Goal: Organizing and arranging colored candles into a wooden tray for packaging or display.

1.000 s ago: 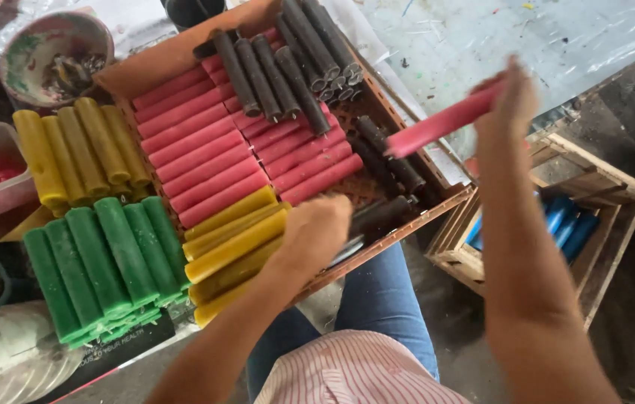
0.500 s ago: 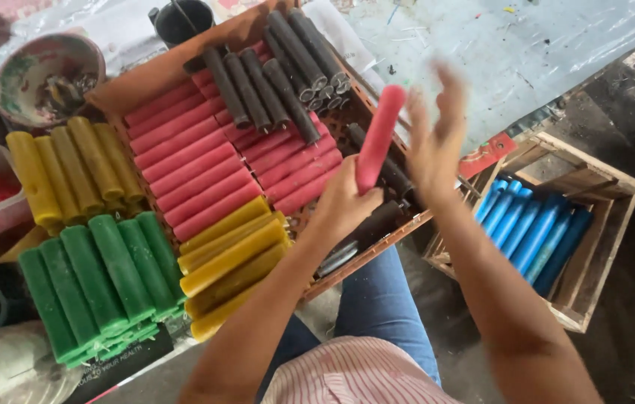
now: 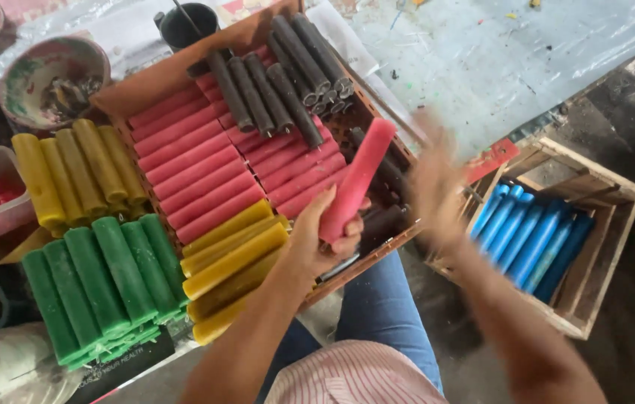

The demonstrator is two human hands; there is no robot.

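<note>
A pink stick (image 3: 353, 183), round and about as long as the others in the scene, is held upright and slightly tilted above the near edge of a shallow wooden tray (image 3: 145, 82). It is gripped at its lower end by the left hand (image 3: 317, 239), whose fingers are wrapped closed around it. The right hand (image 3: 433, 198) is seen just beside the stick, blurred; its fingers seem spread and nothing can be made out in it, though that cannot be told for sure.

The stick looks stiff, smooth and light, perhaps waxy and a little slippery, so a hold around the middle or lower end is judged safest; it may snap if bent.

The tray is packed with rows of pink sticks (image 3: 198, 176), dark sticks (image 3: 280, 75) and yellow sticks (image 3: 231, 258). Green sticks (image 3: 97, 280) lie to the left. A wooden crate (image 3: 602, 187) of blue sticks (image 3: 531, 239) sits to the right. Open room is left between tray and crate, above the knees.
</note>
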